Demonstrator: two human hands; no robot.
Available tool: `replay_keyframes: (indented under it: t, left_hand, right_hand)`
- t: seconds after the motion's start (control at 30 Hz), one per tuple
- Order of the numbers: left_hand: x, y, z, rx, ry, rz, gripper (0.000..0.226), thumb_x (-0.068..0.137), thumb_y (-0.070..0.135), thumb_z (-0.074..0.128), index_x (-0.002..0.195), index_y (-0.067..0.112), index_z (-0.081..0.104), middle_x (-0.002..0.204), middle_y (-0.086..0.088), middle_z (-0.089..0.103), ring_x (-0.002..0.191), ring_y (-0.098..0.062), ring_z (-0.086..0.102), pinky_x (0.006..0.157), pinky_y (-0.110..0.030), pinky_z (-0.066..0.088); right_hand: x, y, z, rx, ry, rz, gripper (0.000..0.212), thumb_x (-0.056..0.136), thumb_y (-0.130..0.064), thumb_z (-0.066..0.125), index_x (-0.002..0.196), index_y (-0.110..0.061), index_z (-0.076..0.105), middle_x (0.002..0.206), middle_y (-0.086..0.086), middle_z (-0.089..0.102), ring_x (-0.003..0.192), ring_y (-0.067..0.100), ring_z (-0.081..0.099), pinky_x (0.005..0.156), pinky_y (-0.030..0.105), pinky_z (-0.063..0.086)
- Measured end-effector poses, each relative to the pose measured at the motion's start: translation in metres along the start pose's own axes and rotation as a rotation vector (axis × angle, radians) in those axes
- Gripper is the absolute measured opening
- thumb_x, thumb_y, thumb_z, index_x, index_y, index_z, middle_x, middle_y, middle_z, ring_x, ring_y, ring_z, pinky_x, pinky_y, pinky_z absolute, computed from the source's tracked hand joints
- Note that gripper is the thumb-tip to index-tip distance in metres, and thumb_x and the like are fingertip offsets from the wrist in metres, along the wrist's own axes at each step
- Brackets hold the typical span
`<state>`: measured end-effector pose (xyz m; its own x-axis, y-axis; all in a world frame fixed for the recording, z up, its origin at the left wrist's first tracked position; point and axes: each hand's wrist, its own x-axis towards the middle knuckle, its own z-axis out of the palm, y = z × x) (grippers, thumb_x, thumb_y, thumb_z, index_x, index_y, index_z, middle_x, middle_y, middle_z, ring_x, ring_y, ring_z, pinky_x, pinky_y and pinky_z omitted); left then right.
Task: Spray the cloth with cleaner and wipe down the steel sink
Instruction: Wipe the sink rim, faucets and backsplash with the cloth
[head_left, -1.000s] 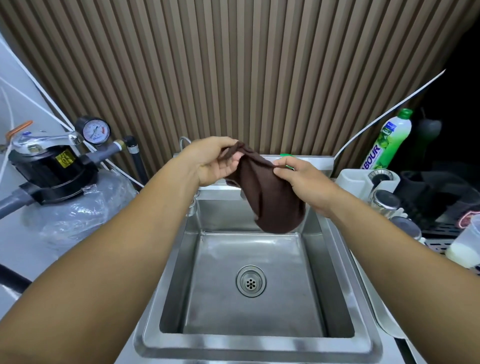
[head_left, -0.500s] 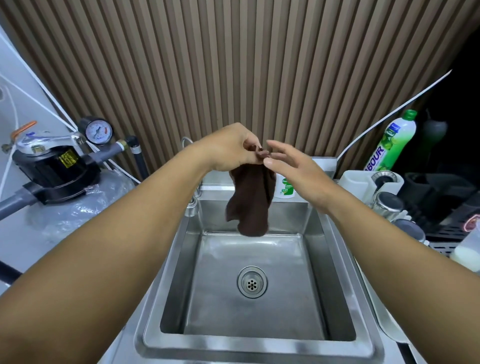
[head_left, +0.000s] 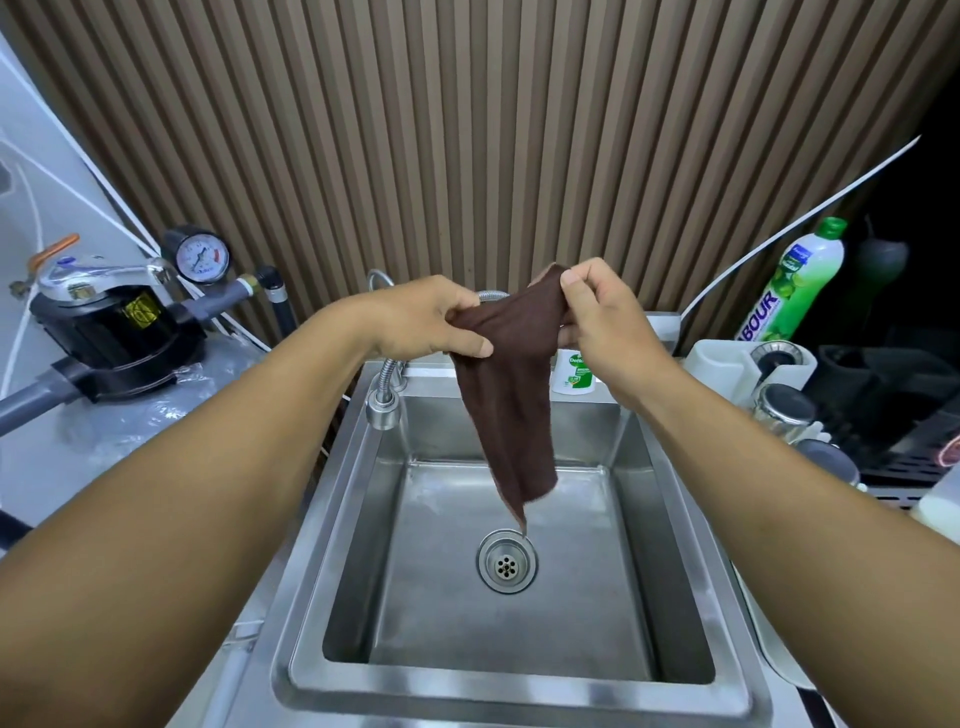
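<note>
Both hands (head_left: 436, 322) (head_left: 602, 317) pinch brown cloth (head_left: 506, 395), hanging over sink (head_left: 519, 691)

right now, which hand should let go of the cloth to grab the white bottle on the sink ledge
Right, probably. The right hand is just beside the white bottle on the sink ledge; the left hand is farther from it and its grip on the cloth could hold it alone.
</note>
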<state>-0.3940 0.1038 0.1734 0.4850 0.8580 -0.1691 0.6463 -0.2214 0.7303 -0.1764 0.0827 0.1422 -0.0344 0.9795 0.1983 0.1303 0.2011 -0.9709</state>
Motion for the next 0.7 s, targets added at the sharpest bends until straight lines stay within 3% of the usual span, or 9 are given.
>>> replay_keyframes:
  t: [0.07,0.13,0.23,0.3,0.37,0.47,0.53,0.63,0.7]
  left_hand:
    - [-0.003,-0.003,-0.003,-0.08,0.026,-0.006,0.016,0.09,0.013,0.075,0.099,0.003,0.066,0.099,-0.023,0.074,0.093,-0.026,0.071,0.094,-0.045,0.055]
    - [-0.005,-0.003,-0.007,-0.099,0.076,0.0,0.01,0.092,0.013,0.073,0.089,0.007,0.065,0.088,-0.026,0.07,0.082,-0.019,0.067,0.082,-0.034,0.055]
    - [-0.007,0.002,-0.012,-0.064,0.205,0.048,0.027,0.092,0.022,0.073,0.073,0.011,0.058,0.058,0.004,0.051,0.058,-0.004,0.048,0.06,-0.017,0.04]
    - [-0.008,0.004,-0.012,-0.132,0.257,0.085,0.032,0.09,0.029,0.075,0.077,0.01,0.054,0.065,0.001,0.045,0.064,-0.01,0.044,0.065,-0.025,0.038]
    - [-0.007,0.007,-0.011,-0.278,0.272,0.117,0.035,0.088,0.035,0.074,0.087,0.005,0.056,0.079,-0.009,0.053,0.077,-0.02,0.051,0.076,-0.039,0.043]
    - [-0.004,0.02,-0.006,-0.432,0.309,0.16,0.013,0.099,0.02,0.063,0.09,0.013,0.057,0.085,-0.011,0.061,0.08,-0.022,0.06,0.077,-0.048,0.048]
    - [-0.002,0.031,-0.002,-0.491,0.318,0.202,0.01,0.103,0.018,0.057,0.093,0.016,0.054,0.09,-0.01,0.06,0.082,-0.022,0.06,0.073,-0.047,0.049]
    - [0.0,0.044,0.001,-0.591,0.305,0.229,0.008,0.105,0.016,0.052,0.098,0.015,0.049,0.092,-0.008,0.056,0.078,-0.016,0.059,0.065,-0.032,0.052]
    - [0.003,0.047,0.002,-0.663,0.305,0.233,0.01,0.106,0.017,0.051,0.096,0.017,0.048,0.088,-0.004,0.057,0.076,-0.014,0.059,0.065,-0.03,0.053]
  right_hand:
    - [0.001,-0.002,0.0,0.026,0.039,0.011,0.024,0.107,-0.024,0.038,0.087,-0.019,0.05,0.087,0.009,0.068,0.071,0.019,0.065,0.07,0.04,0.056]
    - [0.003,-0.004,-0.001,0.07,0.054,0.017,0.026,0.107,-0.025,0.036,0.09,-0.018,0.054,0.095,0.013,0.072,0.08,0.024,0.068,0.073,0.038,0.058]
    - [0.005,-0.003,-0.003,0.098,0.07,0.024,0.027,0.107,-0.029,0.036,0.089,-0.018,0.053,0.096,0.022,0.069,0.088,0.031,0.066,0.086,0.045,0.059]
    - [0.006,-0.006,-0.003,0.124,0.095,0.025,0.027,0.108,-0.029,0.035,0.09,-0.016,0.05,0.091,0.015,0.068,0.086,0.022,0.068,0.08,0.038,0.06]
    - [0.006,-0.012,-0.001,0.173,0.124,0.016,0.027,0.109,-0.028,0.033,0.094,-0.015,0.051,0.093,0.009,0.069,0.085,0.018,0.071,0.072,0.03,0.058]
    - [0.008,-0.019,0.001,0.271,0.116,0.019,0.034,0.108,-0.039,0.033,0.105,-0.013,0.056,0.101,0.01,0.073,0.091,0.024,0.073,0.074,0.032,0.058]
    - [0.006,-0.02,0.004,0.333,0.059,0.079,0.05,0.104,-0.055,0.032,0.12,-0.015,0.058,0.107,0.01,0.076,0.099,0.03,0.073,0.081,0.036,0.058]
    - [-0.009,-0.005,0.015,0.38,-0.078,0.249,0.054,0.095,-0.069,0.035,0.106,-0.024,0.063,0.103,0.003,0.075,0.098,0.025,0.07,0.093,0.042,0.051]
    - [-0.025,0.013,0.025,0.36,-0.245,0.35,0.059,0.086,-0.074,0.042,0.106,-0.027,0.071,0.108,0.005,0.073,0.103,0.024,0.065,0.102,0.043,0.044]
